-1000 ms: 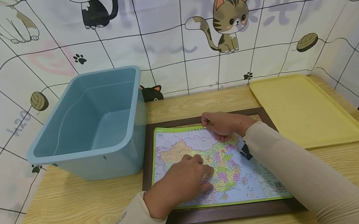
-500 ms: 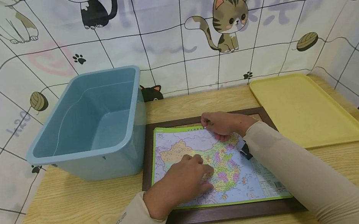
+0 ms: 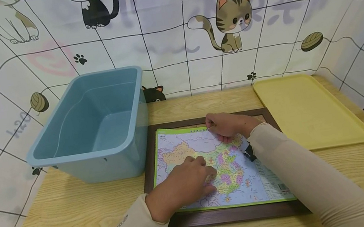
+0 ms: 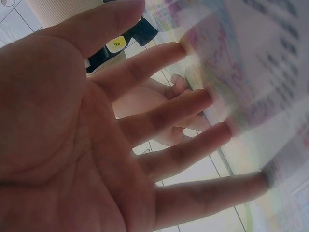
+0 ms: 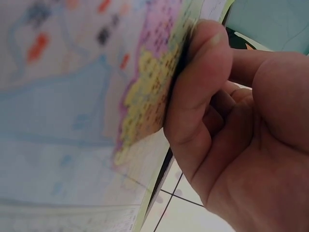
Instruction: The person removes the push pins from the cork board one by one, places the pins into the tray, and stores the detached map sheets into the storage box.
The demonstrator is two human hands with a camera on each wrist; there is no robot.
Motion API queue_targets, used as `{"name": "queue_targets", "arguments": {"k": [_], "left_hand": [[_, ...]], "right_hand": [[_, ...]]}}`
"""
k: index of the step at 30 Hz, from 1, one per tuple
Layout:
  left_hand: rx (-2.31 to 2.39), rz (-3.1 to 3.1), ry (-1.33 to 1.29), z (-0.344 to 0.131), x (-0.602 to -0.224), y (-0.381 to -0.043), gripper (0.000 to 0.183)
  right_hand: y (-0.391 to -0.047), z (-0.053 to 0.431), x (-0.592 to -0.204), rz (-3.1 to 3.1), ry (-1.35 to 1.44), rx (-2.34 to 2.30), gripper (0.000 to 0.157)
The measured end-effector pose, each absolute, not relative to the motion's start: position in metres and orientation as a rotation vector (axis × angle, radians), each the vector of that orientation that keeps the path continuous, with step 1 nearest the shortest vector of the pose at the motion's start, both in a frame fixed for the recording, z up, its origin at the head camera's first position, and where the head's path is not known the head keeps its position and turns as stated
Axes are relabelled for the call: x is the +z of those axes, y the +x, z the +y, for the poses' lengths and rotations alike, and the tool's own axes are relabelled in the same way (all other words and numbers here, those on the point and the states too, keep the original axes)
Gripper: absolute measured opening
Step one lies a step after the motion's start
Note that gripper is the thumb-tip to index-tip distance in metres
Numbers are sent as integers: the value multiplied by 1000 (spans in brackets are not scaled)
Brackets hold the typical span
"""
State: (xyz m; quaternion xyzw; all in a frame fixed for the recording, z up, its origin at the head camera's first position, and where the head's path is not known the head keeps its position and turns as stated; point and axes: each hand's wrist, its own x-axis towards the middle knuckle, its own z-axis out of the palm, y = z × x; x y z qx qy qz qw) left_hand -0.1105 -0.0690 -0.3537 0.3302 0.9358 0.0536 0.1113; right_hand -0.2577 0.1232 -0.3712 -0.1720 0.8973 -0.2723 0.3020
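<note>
A printed map (image 3: 248, 178) with a green border lies over a board in a dark brown frame (image 3: 239, 214). A strip of tan board surface (image 3: 187, 127) shows above it. My left hand (image 3: 186, 179) rests on the middle of the map; the left wrist view shows its fingers spread, fingertips against the glossy sheet. At the map's top edge, my right hand (image 3: 224, 126) has its fingers bent, thumb and index finger pinching a small pin-like thing that they mostly hide. In the right wrist view, the curled index finger (image 5: 203, 72) lies right along the sheet.
A blue plastic tub (image 3: 93, 156) stands left of the board, close to its frame. To the right lies a yellow tray (image 3: 312, 113). Behind the wooden table (image 3: 61, 225) hangs a cat-patterned wall cover (image 3: 164, 45). A black wrist device (image 3: 249, 153) sits under the right wrist.
Both hands hold nearly the same places; the right fingertips shift very slightly at the map's top edge. The map and board stay put.
</note>
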Motion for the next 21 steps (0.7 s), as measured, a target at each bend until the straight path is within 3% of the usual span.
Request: {"name": "queue_targets", "arguments": {"k": [21], "left_hand": [[148, 2754, 965, -69, -353, -110, 33]], "right_hand": [[-260, 123, -373, 2381, -468, -718, 10]]}}
